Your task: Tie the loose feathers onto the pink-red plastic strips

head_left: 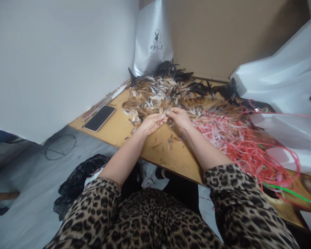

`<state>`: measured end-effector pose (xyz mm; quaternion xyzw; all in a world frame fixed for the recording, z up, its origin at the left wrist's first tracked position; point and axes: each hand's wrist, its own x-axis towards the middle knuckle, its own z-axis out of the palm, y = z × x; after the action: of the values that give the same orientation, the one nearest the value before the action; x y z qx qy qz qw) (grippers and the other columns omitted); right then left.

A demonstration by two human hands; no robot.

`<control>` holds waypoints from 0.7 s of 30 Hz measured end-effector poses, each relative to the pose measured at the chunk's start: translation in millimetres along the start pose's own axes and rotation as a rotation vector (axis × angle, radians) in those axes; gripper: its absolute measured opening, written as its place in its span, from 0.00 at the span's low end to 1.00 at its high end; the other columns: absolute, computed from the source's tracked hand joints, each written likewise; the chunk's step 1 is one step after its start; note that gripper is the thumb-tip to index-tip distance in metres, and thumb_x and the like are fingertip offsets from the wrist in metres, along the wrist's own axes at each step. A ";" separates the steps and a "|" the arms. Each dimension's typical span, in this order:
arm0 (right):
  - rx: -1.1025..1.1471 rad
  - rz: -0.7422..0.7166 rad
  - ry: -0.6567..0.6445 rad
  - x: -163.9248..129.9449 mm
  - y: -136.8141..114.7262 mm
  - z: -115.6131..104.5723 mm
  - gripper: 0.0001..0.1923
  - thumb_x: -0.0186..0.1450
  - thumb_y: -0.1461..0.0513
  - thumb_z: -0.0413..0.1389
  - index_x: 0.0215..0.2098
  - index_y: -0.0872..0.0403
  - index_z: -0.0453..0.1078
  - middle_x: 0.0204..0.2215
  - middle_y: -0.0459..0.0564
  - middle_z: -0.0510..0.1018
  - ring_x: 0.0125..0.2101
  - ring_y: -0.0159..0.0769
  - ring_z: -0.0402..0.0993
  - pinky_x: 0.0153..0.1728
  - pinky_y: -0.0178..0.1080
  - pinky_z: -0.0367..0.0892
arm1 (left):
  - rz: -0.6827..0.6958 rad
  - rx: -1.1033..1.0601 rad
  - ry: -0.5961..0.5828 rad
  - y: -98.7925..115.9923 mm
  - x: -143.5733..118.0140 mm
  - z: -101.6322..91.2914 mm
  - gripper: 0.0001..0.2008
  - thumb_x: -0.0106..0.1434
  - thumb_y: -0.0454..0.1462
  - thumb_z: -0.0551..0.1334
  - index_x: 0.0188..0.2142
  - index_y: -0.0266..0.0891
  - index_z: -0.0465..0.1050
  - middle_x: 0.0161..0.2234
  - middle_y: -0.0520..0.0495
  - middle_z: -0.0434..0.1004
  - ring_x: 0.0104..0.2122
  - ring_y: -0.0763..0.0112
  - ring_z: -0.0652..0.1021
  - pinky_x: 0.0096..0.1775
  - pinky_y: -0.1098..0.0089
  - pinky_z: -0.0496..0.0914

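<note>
Bag (152,38) lettering "PPGZ" behind feathers (168,93)

Head-worn view, forward and down over table (124,133), close.

Only readable txt: "PPGZ" in dark caps on the grey bag (152,38), w/ a small round rabbit-head logo w/ bow tie right above the letters. A fine line of print sits just under "PPGZ", too small to read. Bag stands upright behind the feather pile (166,93), leaning at the wall. Phone (100,118), left of the feather pile, shows a dark screen, no txt. Nothing else legible.
</note>
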<state>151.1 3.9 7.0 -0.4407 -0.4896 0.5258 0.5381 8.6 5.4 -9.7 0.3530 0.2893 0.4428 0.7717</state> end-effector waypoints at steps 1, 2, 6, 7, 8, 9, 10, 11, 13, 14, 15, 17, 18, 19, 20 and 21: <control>-0.012 -0.006 0.006 -0.3 0.6 0.7 0.14 0.43 0.55 0.63 0.21 0.56 0.67 0.15 0.42 0.70 0.16 0.25 0.62 0.19 0.30 0.57 | -0.002 0.006 -0.006 -0.5 0.3 -0.5 0.03 0.54 0.27 0.61 0.30 0.28 0.72 0.26 0.46 0.76 0.24 0.83 0.75 0.26 0.85 0.67; -0.024 -0.014 0.010 -0.8 1.3 1.6 0.14 0.44 0.56 0.63 0.22 0.56 0.67 0.15 0.42 0.70 0.17 0.25 0.62 0.19 0.30 0.58 | -0.003 0.016 -0.009 -1.0 0.5 -0.8 0.03 0.54 0.28 0.61 0.30 0.28 0.72 0.26 0.46 0.76 0.24 0.83 0.75 0.26 0.84 0.67; -0.081 -0.039 -0.004 -2.9 1.4 3.9 0.13 0.45 0.56 0.61 0.22 0.56 0.67 0.16 0.42 0.71 0.18 0.26 0.64 0.22 0.31 0.60 | 0.008 0.065 0.020 -2.5 0.7 -0.1 0.03 0.52 0.28 0.63 0.29 0.28 0.72 0.24 0.46 0.75 0.23 0.83 0.74 0.27 0.83 0.67; -0.105 -0.035 -0.013 -2.6 -0.1 2.7 0.13 0.46 0.55 0.61 0.22 0.56 0.68 0.16 0.43 0.71 0.18 0.26 0.63 0.22 0.31 0.60 | 0.016 0.070 0.035 -2.5 0.7 0.4 0.03 0.52 0.28 0.63 0.28 0.28 0.71 0.24 0.47 0.75 0.22 0.83 0.74 0.27 0.83 0.67; -0.138 -0.030 -0.015 -1.4 -2.4 -0.1 0.13 0.46 0.55 0.61 0.23 0.56 0.68 0.16 0.43 0.71 0.18 0.26 0.63 0.22 0.31 0.60 | 0.028 0.070 0.051 -2.2 0.8 0.9 0.02 0.52 0.28 0.63 0.27 0.28 0.71 0.23 0.47 0.75 0.22 0.83 0.74 0.26 0.83 0.67; -0.184 -0.032 -0.006 0.7 -5.5 -4.7 0.13 0.46 0.55 0.60 0.23 0.57 0.69 0.16 0.43 0.70 0.17 0.26 0.62 0.22 0.32 0.59 | 0.042 0.066 0.069 -1.8 1.0 1.2 0.02 0.52 0.28 0.63 0.27 0.28 0.71 0.23 0.47 0.74 0.21 0.83 0.73 0.26 0.83 0.67; -0.240 -0.043 0.013 3.9 -9.0 -11.3 0.13 0.47 0.55 0.60 0.25 0.57 0.70 0.16 0.43 0.70 0.17 0.26 0.62 0.21 0.32 0.59 | 0.056 0.057 0.089 -1.2 1.3 1.4 0.02 0.52 0.29 0.63 0.27 0.28 0.71 0.23 0.47 0.74 0.21 0.83 0.73 0.26 0.83 0.66; -0.314 -0.076 0.056 8.1 -12.8 -19.8 0.13 0.48 0.56 0.59 0.25 0.58 0.71 0.16 0.44 0.71 0.17 0.26 0.61 0.22 0.32 0.59 | 0.070 0.045 0.110 -0.5 1.7 1.4 0.02 0.52 0.29 0.63 0.27 0.28 0.71 0.23 0.47 0.74 0.21 0.83 0.73 0.25 0.83 0.66; -0.477 -0.188 0.164 18.5 -19.9 -40.7 0.12 0.49 0.57 0.57 0.27 0.58 0.72 0.20 0.46 0.74 0.20 0.27 0.64 0.24 0.32 0.60 | 0.090 0.012 0.145 0.8 2.7 0.6 0.02 0.52 0.29 0.62 0.27 0.29 0.71 0.24 0.48 0.74 0.22 0.84 0.73 0.25 0.84 0.66; -0.569 -0.235 0.209 24.0 -22.7 -51.8 0.12 0.50 0.57 0.57 0.27 0.59 0.73 0.22 0.47 0.75 0.21 0.28 0.65 0.25 0.33 0.61 | 0.095 -0.005 0.155 1.2 3.2 0.0 0.02 0.53 0.29 0.62 0.27 0.29 0.71 0.24 0.48 0.74 0.22 0.84 0.73 0.25 0.84 0.66; -0.671 -0.257 0.228 29.0 -24.9 -62.3 0.12 0.51 0.58 0.56 0.28 0.59 0.73 0.23 0.48 0.75 0.22 0.29 0.66 0.26 0.33 0.61 | 0.098 -0.023 0.158 1.5 3.8 -0.7 0.01 0.53 0.29 0.62 0.27 0.29 0.71 0.24 0.48 0.74 0.22 0.84 0.73 0.25 0.84 0.66; -0.898 -0.268 0.211 35.9 -27.3 -78.4 0.12 0.52 0.58 0.54 0.28 0.59 0.74 0.24 0.49 0.76 0.24 0.31 0.68 0.28 0.34 0.61 | 0.104 -0.054 0.152 1.8 4.7 -2.1 0.01 0.54 0.28 0.61 0.28 0.29 0.72 0.24 0.48 0.74 0.22 0.84 0.73 0.24 0.84 0.65; -1.024 -0.260 0.191 37.4 -27.8 -83.2 0.12 0.53 0.59 0.53 0.29 0.58 0.74 0.24 0.49 0.76 0.26 0.33 0.69 0.29 0.34 0.62 | 0.107 -0.064 0.149 1.8 5.0 -2.5 0.01 0.54 0.28 0.61 0.28 0.29 0.72 0.24 0.49 0.74 0.22 0.84 0.73 0.24 0.85 0.65; -1.154 -0.253 0.151 37.6 -28.1 -85.4 0.11 0.53 0.59 0.53 0.30 0.56 0.74 0.26 0.49 0.77 0.27 0.34 0.70 0.30 0.35 0.62 | 0.108 -0.071 0.148 1.9 5.2 -2.7 0.01 0.54 0.28 0.61 0.28 0.29 0.72 0.24 0.49 0.74 0.22 0.84 0.73 0.24 0.85 0.65; -1.283 -0.247 0.101 36.7 -28.2 -85.5 0.11 0.53 0.60 0.53 0.31 0.55 0.74 0.28 0.50 0.77 0.29 0.35 0.71 0.31 0.35 0.62 | 0.109 -0.076 0.148 2.1 5.1 -2.5 0.01 0.54 0.28 0.61 0.28 0.30 0.72 0.24 0.49 0.74 0.22 0.84 0.73 0.23 0.85 0.65; -1.407 -0.246 0.041 35.0 -28.2 -83.7 0.12 0.53 0.61 0.53 0.33 0.53 0.74 0.30 0.50 0.77 0.31 0.37 0.71 0.31 0.36 0.62 | 0.110 -0.078 0.151 2.4 4.9 -2.0 0.01 0.54 0.28 0.61 0.27 0.30 0.72 0.24 0.49 0.74 0.22 0.85 0.73 0.23 0.85 0.65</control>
<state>236.6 40.5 26.1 -0.6348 -0.7487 0.0121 0.1907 8.0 11.2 -9.6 0.3035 0.3093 0.5209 0.7354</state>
